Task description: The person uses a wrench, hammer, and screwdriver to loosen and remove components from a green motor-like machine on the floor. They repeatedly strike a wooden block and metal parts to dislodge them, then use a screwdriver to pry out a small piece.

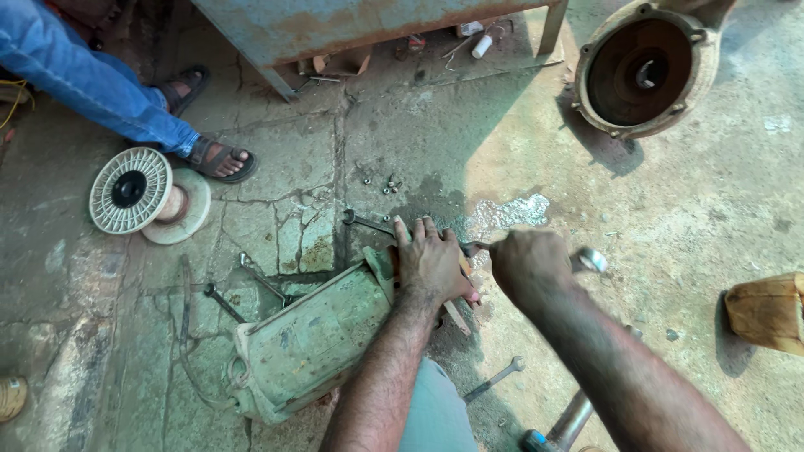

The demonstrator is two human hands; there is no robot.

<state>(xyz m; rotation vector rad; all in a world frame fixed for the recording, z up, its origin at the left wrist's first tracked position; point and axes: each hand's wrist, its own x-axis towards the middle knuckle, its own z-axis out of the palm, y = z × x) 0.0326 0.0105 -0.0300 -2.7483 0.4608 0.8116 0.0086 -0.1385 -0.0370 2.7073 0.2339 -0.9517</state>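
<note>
Left hand point(431, 264): pressed flat, fingers spread, steadying the pale green cast-metal motor housing point(310, 343); keep it braced.
Right hand point(529, 266): fist closed on a shiny metal tool point(591, 259); work squarely.
Floor point(670, 234): loose spanners point(368, 222) near.

A round motor end cover point(643, 71) lies at upper right. A white spool point(149, 197) rests beside a sandalled foot point(219, 159). Small bolts point(389, 182) lie scattered on cracked concrete floor point(712, 209).

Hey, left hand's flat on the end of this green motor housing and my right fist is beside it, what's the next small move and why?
Probably keep the left hand pressing the green motor housing steady and bring the right hand closer to its end: the right fist is closed around a tool with a metal end, just clear of the housing.
</note>
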